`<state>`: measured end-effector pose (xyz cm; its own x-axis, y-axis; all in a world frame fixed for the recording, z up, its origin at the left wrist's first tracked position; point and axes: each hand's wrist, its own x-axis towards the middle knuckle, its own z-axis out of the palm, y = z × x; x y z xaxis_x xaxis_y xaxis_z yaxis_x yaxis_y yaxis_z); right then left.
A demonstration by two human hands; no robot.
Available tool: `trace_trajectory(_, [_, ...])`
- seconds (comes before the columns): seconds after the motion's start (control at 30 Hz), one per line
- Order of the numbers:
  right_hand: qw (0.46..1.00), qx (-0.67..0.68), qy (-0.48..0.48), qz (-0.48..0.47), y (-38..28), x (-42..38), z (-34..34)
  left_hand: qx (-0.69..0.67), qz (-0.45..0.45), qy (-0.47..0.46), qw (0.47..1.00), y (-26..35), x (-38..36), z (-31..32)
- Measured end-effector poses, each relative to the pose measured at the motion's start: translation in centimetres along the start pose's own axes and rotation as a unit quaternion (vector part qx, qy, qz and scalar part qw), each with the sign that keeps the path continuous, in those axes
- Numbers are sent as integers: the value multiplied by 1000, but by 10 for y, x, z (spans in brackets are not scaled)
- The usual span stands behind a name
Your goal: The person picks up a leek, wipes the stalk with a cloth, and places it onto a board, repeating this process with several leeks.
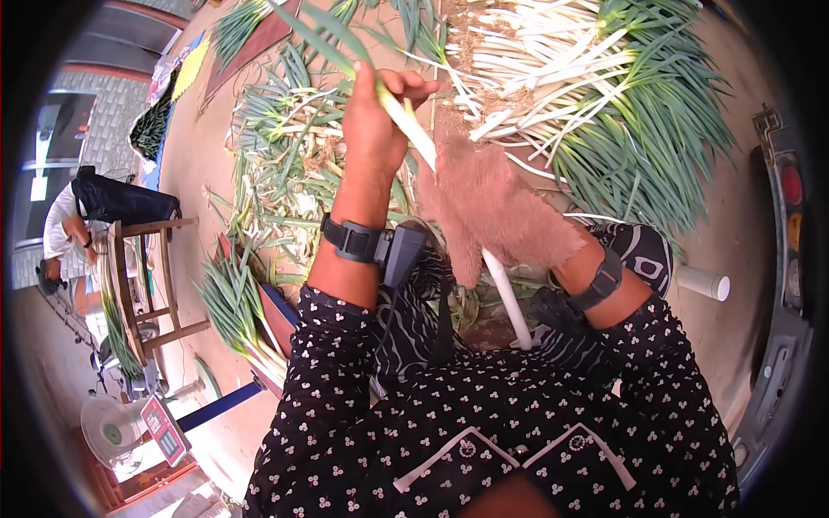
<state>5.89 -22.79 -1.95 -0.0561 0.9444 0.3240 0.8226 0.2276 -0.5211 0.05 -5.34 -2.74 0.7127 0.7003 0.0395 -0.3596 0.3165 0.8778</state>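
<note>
A long scallion [408, 123] lies slantwise between my hands, its green leaves pointing up and to the left. My bare left hand [376, 121] is closed around its upper part, where green turns to white, with the thumb along the stalk. My right hand [496, 198], in a fuzzy pinkish-brown glove, closes over the white stalk lower down and hides that part. Below the glove a white, rod-like length [505, 298] shows, roughly in line with the stalk. Loose leaves and peelings [302, 186] litter the ground beside my left forearm.
A big pile of scallions [604, 112] lies at upper right, white ends leftward. A smaller bundle [233, 302] rests at left. A wooden rack [151, 285], a person [73, 216], a fan [112, 427] and a scale [164, 429] stand farther left. A vehicle's rear [786, 224] borders the right.
</note>
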Motion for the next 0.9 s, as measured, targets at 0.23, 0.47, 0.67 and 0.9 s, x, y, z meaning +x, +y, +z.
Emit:
trace_trajectory(0.23, [996,27,71,40,6,4,-2,52,-63,2,997,-11,-7,16])
trace_trajectory(0.47, [990,-12,98,96,14,29,8,92,-56,12,994,-12,-11,22])
trace_trajectory(0.67, [979,-118,-137,97,-6,40,13,92,-56,124,986,0,1,-16])
trace_trajectory(0.9, [972,196,6,128,-2,8,27,-135,-26,79,987,18,8,-32])
